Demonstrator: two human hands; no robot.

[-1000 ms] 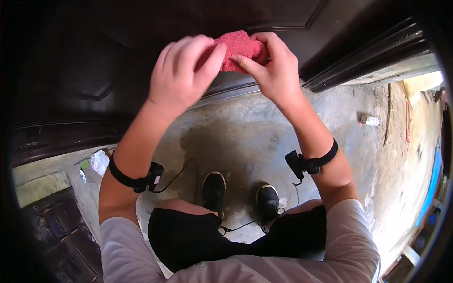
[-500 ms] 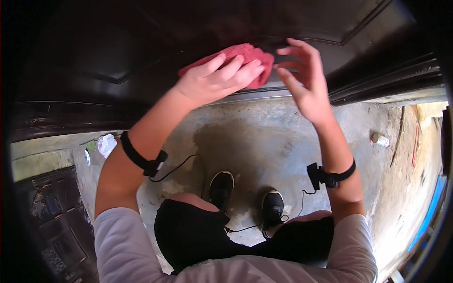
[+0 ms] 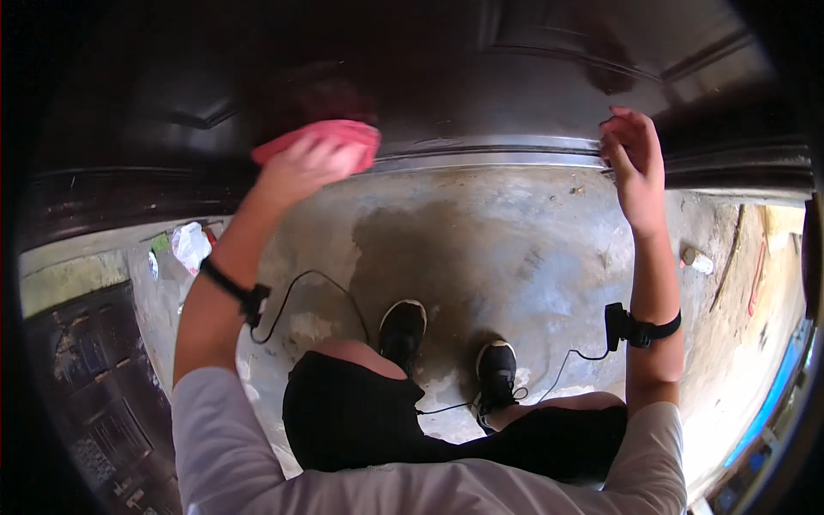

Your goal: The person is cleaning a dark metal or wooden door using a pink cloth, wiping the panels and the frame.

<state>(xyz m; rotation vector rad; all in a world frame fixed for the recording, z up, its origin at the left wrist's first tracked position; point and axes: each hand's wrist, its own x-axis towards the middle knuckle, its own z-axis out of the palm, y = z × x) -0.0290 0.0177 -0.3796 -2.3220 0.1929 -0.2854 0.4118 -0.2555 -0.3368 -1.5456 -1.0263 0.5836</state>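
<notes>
A red cloth (image 3: 354,131) is pressed to the dark, glossy wooden door (image 3: 429,81) under my left hand (image 3: 307,167), whose fingers are slightly smeared by motion. The hand lies over the cloth's near side, left of the middle. My right hand (image 3: 638,167) is held up beside the door's lower right part with nothing in it. Its fingers are loosely bent, and the thumb stands apart from them. A dark reflection of each hand shows in the door's surface.
A pale metal strip (image 3: 498,154) runs along the door's lower edge. Below lies a stained concrete floor (image 3: 463,232). A crumpled plastic bag (image 3: 190,247) sits at left and a small bottle (image 3: 698,261) at right. Thin cables hang from the bands on my forearms.
My left hand has moved left across the door with the red cloth. My right hand has shifted right and slightly down, away from the cloth.
</notes>
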